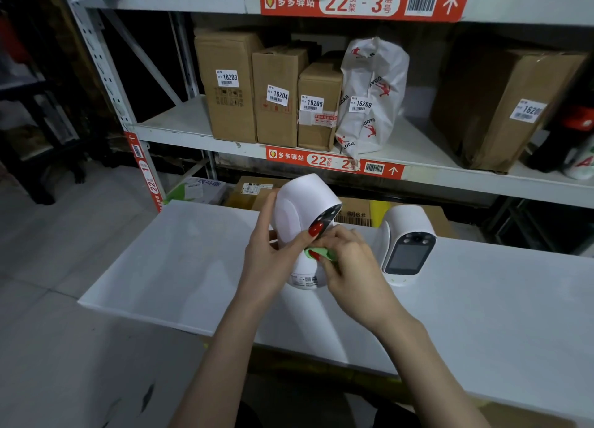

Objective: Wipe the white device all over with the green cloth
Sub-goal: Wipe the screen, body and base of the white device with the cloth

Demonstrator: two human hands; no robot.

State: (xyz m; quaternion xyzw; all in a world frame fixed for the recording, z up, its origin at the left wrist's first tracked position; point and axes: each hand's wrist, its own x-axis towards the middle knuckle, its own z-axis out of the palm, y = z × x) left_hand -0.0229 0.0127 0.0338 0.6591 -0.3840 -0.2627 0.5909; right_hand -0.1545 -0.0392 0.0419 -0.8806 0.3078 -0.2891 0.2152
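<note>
White device [300, 215]: rounded, glossy shell, dark front face with small lenses turned to the right, printed codes on its base. Held tilted above the white counter [167, 267], base toward the person. Left hand [273, 254] grasps its body, thumb with a red nail across the front edge. Right hand [350, 267] pinches the bunched green cloth [321, 254] and presses it against the device's lower front. A second white device [408, 244] stands upright on the counter just to the right, dark screen facing the person. Labelled cardboard boxes [257, 93] sit on the shelf [180, 128] behind.
</note>
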